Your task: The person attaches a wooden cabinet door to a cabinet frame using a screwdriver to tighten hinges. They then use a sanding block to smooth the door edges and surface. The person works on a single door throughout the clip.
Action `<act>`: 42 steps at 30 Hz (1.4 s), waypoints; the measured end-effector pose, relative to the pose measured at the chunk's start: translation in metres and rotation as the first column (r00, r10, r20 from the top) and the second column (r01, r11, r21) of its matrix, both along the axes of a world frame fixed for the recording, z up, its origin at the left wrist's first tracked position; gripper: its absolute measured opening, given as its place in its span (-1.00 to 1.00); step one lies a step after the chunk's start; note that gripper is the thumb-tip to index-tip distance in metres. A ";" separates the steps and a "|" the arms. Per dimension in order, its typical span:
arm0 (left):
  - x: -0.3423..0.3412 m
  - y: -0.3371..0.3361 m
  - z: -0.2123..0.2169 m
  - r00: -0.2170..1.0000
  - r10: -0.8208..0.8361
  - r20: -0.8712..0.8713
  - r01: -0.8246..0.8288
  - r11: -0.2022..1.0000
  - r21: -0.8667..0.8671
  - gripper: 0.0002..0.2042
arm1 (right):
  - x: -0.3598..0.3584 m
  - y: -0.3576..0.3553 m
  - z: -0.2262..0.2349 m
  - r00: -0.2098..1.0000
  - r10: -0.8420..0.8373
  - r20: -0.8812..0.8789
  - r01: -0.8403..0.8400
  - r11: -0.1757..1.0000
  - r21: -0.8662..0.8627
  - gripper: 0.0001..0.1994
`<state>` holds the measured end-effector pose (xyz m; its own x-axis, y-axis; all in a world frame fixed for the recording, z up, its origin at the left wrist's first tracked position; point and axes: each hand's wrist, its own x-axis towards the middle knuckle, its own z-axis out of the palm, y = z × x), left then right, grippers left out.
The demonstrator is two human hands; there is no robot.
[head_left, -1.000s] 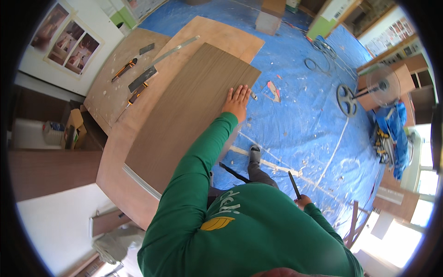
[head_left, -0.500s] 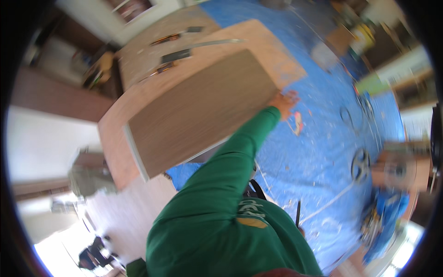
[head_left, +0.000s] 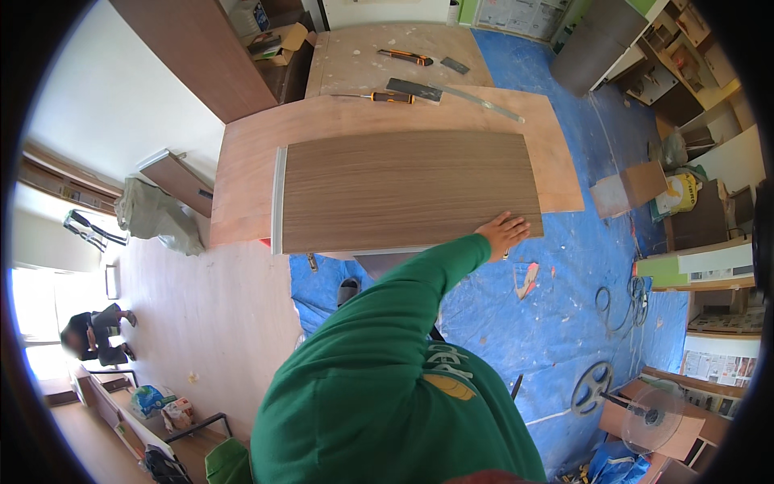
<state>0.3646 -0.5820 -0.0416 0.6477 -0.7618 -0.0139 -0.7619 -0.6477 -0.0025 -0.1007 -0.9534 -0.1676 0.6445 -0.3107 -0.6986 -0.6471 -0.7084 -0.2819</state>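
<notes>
A long wood-grain panel (head_left: 403, 189) with a pale metal strip (head_left: 279, 202) along its left end lies flat on a plywood sheet (head_left: 250, 173). My left hand (head_left: 506, 231), in a green sleeve, rests on the panel's near right corner with its fingers apart. My right hand is not in view. Beyond the panel lie an orange-handled screwdriver (head_left: 393, 98), a dark flat scraper-like blade (head_left: 414, 89), a metal ruler (head_left: 480, 103) and an orange-and-black utility knife (head_left: 405, 57).
Blue sheeting (head_left: 492, 323) covers the floor on the right, with a coiled cable (head_left: 634, 302) and a fan (head_left: 651, 415). A cardboard box (head_left: 637, 189) stands at the right. Far left, a person (head_left: 97, 335) is near the bright window. A plastic-wrapped bundle (head_left: 161, 218) leans by the wall.
The view has swung round, and the blurred, slanted panel now looks sharp and nearly level. My left hand stays at its near right corner, its fingers now lying on the surface.
</notes>
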 end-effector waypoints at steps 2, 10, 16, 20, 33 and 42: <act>-0.022 0.043 -0.016 0.999 0.043 0.020 -0.042 0.999 -0.021 -0.30 | 0.020 0.009 0.005 0.998 0.049 0.026 -0.050 0.998 0.024 -0.67; -0.113 0.169 -0.009 0.966 0.258 -0.013 -0.258 0.961 -0.097 -0.25 | 0.061 0.034 0.033 0.976 0.089 0.197 -0.104 0.992 0.069 -0.68; -0.201 0.251 -0.013 0.832 0.553 -0.043 -0.555 0.829 -0.070 -0.21 | 0.094 0.067 0.055 0.941 -0.331 -0.070 0.338 0.914 0.223 -0.73; -0.244 0.287 -0.006 0.679 0.721 -0.136 -0.733 0.674 -0.088 -0.09 | 0.086 0.070 0.048 0.920 -0.379 -0.095 0.391 0.898 0.204 -0.71; -0.288 0.364 -0.029 0.377 0.926 0.017 -0.920 0.377 -0.104 0.03 | 0.022 0.064 0.029 0.858 -0.468 -0.211 0.496 0.862 0.105 -0.65; -0.272 0.396 -0.090 0.238 0.922 0.306 -0.903 0.326 -0.280 0.02 | 0.019 0.072 0.030 0.847 -0.497 -0.187 0.524 0.840 0.142 -0.63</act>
